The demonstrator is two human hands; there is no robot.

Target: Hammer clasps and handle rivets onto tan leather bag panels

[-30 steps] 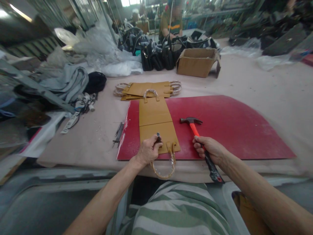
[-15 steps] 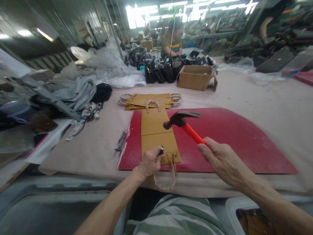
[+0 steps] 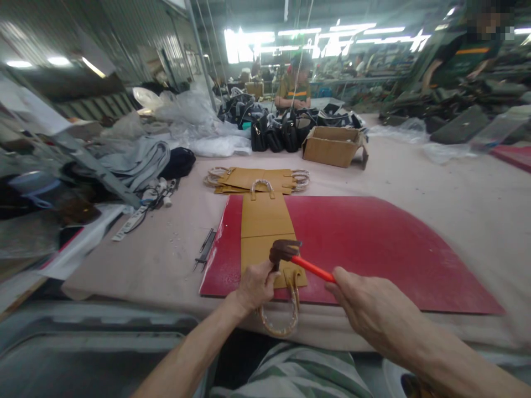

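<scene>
My right hand [image 3: 360, 293] is closed round the orange handle of a claw hammer [image 3: 313, 267]. The hammer's dark head is down at the top of a short metal punch [image 3: 276, 266], which my left hand [image 3: 256, 284] grips upright. Beneath the punch lies a tan leather bag panel [image 3: 267, 218], with a plastic-wrapped handle [image 3: 263, 185] at its far end. A second wrapped handle [image 3: 282, 330] hangs over the table's front edge. The panel rests on a dark red board [image 3: 365, 249]. The punch's lower end is hidden by my left hand.
Behind the board is a stack of tan panels [image 3: 257, 178] with wrapped handles. Slim metal tools [image 3: 204, 250] lie left of the board. A cardboard box [image 3: 332, 146] and black bags [image 3: 274, 135] stand farther back. Two people are beyond the table.
My right hand has brought the hammer down from above the panel onto the punch. The left hand keeps its grip on the punch. The view has tilted slightly up.
</scene>
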